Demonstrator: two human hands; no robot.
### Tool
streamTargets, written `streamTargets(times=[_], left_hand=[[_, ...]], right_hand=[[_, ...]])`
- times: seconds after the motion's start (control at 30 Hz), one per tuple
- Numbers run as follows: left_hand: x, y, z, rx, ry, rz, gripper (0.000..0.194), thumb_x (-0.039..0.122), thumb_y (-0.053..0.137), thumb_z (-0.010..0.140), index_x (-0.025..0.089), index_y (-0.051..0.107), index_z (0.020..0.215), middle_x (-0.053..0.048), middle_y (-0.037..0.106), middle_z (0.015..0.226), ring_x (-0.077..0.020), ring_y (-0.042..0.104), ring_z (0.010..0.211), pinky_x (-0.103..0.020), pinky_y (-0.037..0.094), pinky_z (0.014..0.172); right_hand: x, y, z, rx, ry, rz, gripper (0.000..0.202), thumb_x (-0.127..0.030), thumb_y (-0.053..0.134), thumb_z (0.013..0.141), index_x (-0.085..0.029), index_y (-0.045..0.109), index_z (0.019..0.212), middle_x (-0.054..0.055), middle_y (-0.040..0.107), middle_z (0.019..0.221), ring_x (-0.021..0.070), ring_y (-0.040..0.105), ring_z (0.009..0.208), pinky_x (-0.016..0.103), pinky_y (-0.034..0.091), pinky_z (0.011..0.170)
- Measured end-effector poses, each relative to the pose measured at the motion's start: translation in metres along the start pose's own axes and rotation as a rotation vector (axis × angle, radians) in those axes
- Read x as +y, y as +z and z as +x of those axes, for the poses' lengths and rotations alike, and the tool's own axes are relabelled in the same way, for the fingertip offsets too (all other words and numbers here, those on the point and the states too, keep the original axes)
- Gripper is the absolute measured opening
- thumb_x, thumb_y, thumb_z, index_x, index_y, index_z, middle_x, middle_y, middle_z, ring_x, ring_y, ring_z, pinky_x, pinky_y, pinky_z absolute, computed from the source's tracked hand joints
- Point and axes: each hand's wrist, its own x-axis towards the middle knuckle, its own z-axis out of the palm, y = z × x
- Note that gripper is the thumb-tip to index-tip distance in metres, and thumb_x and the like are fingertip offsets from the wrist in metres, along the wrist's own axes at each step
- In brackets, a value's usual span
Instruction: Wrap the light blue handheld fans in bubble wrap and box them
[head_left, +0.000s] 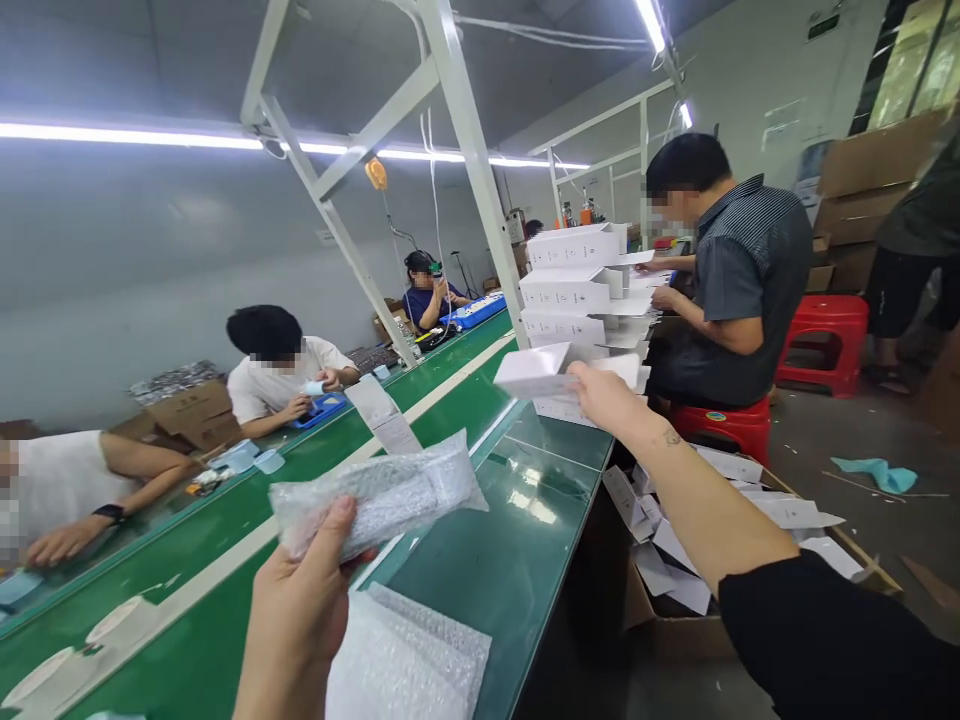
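Note:
My left hand is closed around a bubble-wrapped package, thumb on top; what lies inside the wrap cannot be made out. Farther off, my right hand grips a white carton with one end open and its flaps out. That carton is at the front of a stack of similar white cartons on the green bench. Below my left hand, several flat bubble-wrap bags lie on the bench top.
A green conveyor belt runs along the left, with co-workers seated beyond it. On the belt stands a white printed carton. A cardboard box of white cartons is on the floor at right. Another person sits on a red stool behind the stack.

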Motion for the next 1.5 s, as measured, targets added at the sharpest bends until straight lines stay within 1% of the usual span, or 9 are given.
streamTargets(times=[0.2, 0.33, 0.63, 0.87, 1.0, 1.13, 1.23, 1.37, 1.5], left_hand=[[0.024, 0.006, -0.003, -0.129, 0.293, -0.169, 0.040, 0.032, 0.086, 0.048, 0.018, 0.065, 0.079, 0.001, 0.064, 0.080, -0.0141, 0.060, 0.072, -0.022, 0.050, 0.059], [0.015, 0.012, 0.002, -0.263, 0.365, 0.069, 0.042, 0.036, 0.082, 0.053, 0.015, 0.066, 0.085, -0.004, 0.068, 0.086, -0.0188, 0.062, 0.082, -0.029, 0.050, 0.074], [0.048, 0.008, 0.008, -0.314, 0.329, 0.589, 0.039, 0.041, 0.079, 0.052, 0.013, 0.068, 0.077, -0.004, 0.067, 0.070, -0.0159, 0.056, 0.059, -0.027, 0.045, 0.056], [0.060, -0.011, 0.010, -0.326, 0.453, 0.734, 0.020, 0.031, 0.071, 0.061, 0.016, 0.070, 0.074, -0.005, 0.070, 0.077, -0.0208, 0.062, 0.071, -0.032, 0.048, 0.071], [0.075, 0.008, 0.001, -0.568, 0.802, 1.364, 0.017, 0.005, 0.055, 0.059, 0.020, 0.063, 0.061, -0.004, 0.065, 0.073, -0.0207, 0.060, 0.071, -0.029, 0.045, 0.069], [0.072, 0.038, 0.009, -0.815, 0.762, 1.801, 0.021, 0.000, 0.051, 0.060, 0.020, 0.056, 0.060, -0.004, 0.061, 0.075, -0.0195, 0.059, 0.069, -0.028, 0.044, 0.064], [0.056, 0.040, 0.021, -0.796, 0.637, 1.818, 0.015, 0.008, 0.056, 0.070, 0.020, 0.060, 0.080, -0.007, 0.063, 0.095, -0.0219, 0.062, 0.086, -0.029, 0.048, 0.073], [0.037, 0.021, 0.022, -0.629, 0.737, 1.593, 0.037, 0.019, 0.060, 0.076, 0.020, 0.052, 0.112, -0.009, 0.055, 0.120, -0.0222, 0.056, 0.109, -0.032, 0.046, 0.090], [0.031, 0.004, 0.022, -0.444, 0.800, 1.650, 0.019, 0.013, 0.046, 0.081, 0.017, 0.059, 0.094, -0.010, 0.061, 0.099, -0.0216, 0.062, 0.087, -0.031, 0.048, 0.075]], right_hand=[[-0.063, 0.027, -0.008, -0.497, -0.718, -0.168, 0.033, -0.049, 0.068, 0.075, -0.019, 0.058, 0.084, 0.008, 0.058, 0.089, 0.0220, 0.057, 0.075, 0.031, 0.043, 0.065], [-0.075, 0.056, -0.013, -0.584, -0.934, -0.070, 0.036, -0.044, 0.069, 0.073, -0.018, 0.062, 0.096, 0.010, 0.059, 0.101, 0.0245, 0.057, 0.087, 0.034, 0.047, 0.073], [-0.056, 0.097, -0.029, -0.551, -0.796, 0.366, 0.033, -0.031, 0.071, 0.072, -0.019, 0.057, 0.100, 0.010, 0.044, 0.120, 0.0242, 0.049, 0.112, 0.039, 0.046, 0.093], [-0.059, 0.132, -0.029, -0.458, -0.785, 0.582, 0.053, -0.021, 0.071, 0.068, -0.020, 0.039, 0.110, 0.011, 0.039, 0.120, 0.0217, 0.045, 0.112, 0.039, 0.044, 0.096], [-0.086, 0.147, -0.021, -0.464, -0.912, 0.581, 0.048, -0.012, 0.067, 0.065, -0.020, 0.041, 0.105, 0.009, 0.037, 0.117, 0.0206, 0.045, 0.109, 0.038, 0.043, 0.095], [-0.106, 0.158, -0.017, -0.499, -0.972, 0.562, 0.045, -0.004, 0.059, 0.065, -0.019, 0.043, 0.105, 0.007, 0.037, 0.112, 0.0225, 0.043, 0.112, 0.042, 0.038, 0.102], [-0.097, 0.167, -0.018, -0.618, -0.836, 0.600, 0.065, -0.017, 0.071, 0.062, -0.021, 0.036, 0.116, 0.007, 0.036, 0.116, 0.0254, 0.042, 0.115, 0.047, 0.038, 0.102], [-0.079, 0.178, -0.022, -0.681, -0.651, 0.723, 0.072, -0.024, 0.074, 0.064, -0.025, 0.027, 0.119, 0.006, 0.038, 0.117, 0.0212, 0.049, 0.106, 0.044, 0.046, 0.093], [-0.083, 0.177, -0.024, -0.692, -0.598, 0.806, 0.054, -0.021, 0.070, 0.068, -0.025, 0.032, 0.106, 0.003, 0.044, 0.108, 0.0181, 0.051, 0.098, 0.037, 0.048, 0.084]])
